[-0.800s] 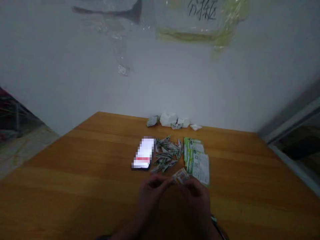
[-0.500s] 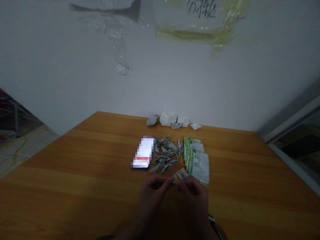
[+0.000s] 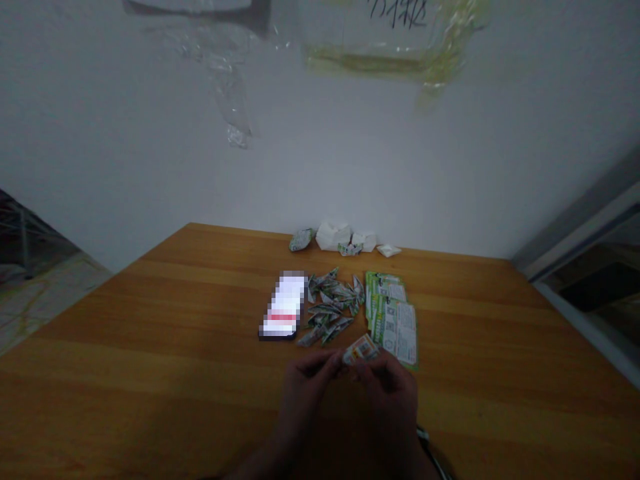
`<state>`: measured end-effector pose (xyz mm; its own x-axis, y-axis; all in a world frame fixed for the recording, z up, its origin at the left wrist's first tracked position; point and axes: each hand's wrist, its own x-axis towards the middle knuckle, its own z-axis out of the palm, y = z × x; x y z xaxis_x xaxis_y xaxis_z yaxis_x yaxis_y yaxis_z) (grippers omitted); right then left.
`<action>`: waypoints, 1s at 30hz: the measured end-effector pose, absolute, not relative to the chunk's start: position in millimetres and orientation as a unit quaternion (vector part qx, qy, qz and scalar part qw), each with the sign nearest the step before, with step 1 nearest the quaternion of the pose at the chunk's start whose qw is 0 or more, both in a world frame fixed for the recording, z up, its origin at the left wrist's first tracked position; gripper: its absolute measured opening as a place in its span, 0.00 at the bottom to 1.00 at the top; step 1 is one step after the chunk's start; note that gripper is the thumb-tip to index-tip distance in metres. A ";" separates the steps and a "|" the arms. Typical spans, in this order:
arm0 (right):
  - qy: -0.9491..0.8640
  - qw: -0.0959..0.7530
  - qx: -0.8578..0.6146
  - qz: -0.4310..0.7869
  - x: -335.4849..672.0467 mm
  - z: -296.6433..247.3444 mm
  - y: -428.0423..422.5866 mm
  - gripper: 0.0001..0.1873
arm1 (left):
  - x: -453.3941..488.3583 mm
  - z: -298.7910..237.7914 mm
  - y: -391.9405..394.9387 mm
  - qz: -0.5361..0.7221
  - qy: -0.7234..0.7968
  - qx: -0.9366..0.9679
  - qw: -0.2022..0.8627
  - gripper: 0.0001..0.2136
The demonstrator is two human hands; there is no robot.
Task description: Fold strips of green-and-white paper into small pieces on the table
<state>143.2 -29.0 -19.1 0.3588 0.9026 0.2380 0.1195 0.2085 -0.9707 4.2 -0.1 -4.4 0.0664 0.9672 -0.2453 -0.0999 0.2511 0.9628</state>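
Both my hands meet low over the wooden table [image 3: 150, 373], pinching one small printed slip of paper [image 3: 361, 349] between them. My left hand [image 3: 306, 388] grips its left end with closed fingers. My right hand [image 3: 391, 390] pinches its right side. Just beyond the slip lies a heap of several folded paper pieces [image 3: 331, 307]. A stack of green and white printed sheets [image 3: 393, 319] lies to the right of the heap, close to my right hand.
A phone [image 3: 284, 313] with a lit screen lies left of the heap. Crumpled white papers [image 3: 344, 239] sit at the table's far edge against the white wall. Clear plastic sheeting [image 3: 230, 100] hangs on the wall above. A window frame [image 3: 580, 247] runs along the right.
My hands have kept their grip on the slip and shifted only slightly. The view has tilted a little, moving everything up and left in the picture.
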 end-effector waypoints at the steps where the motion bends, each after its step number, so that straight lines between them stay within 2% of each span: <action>1: -0.488 0.615 -0.545 0.294 144.5 -21.3 -29.2 0.12 | 4.0 -3.3 0.0 0.442 0.518 0.417 0.602 0.08; 4: -0.505 0.603 -0.555 0.270 146.0 -28.4 -30.4 0.12 | 4.8 -0.1 -2.5 0.448 0.526 0.421 0.588 0.08; 11: -0.440 0.604 -0.576 0.331 140.0 -27.5 -33.7 0.15 | 10.3 0.9 -10.5 0.471 0.537 0.446 0.539 0.09; 22: -0.411 0.615 -0.570 0.357 141.4 -21.7 -31.8 0.15 | 8.3 -7.0 -9.7 0.469 0.508 0.533 0.487 0.06; 30: -0.400 0.614 -0.584 0.350 137.8 -23.7 -33.2 0.16 | 8.8 -5.5 -15.1 0.455 0.526 0.514 0.502 0.09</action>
<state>137.8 -33.2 -23.7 0.4353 0.8966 0.0818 0.0370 0.0730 -0.9966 8.8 -15.1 -5.5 0.0330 0.9976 -0.0601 0.0843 0.0572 0.9948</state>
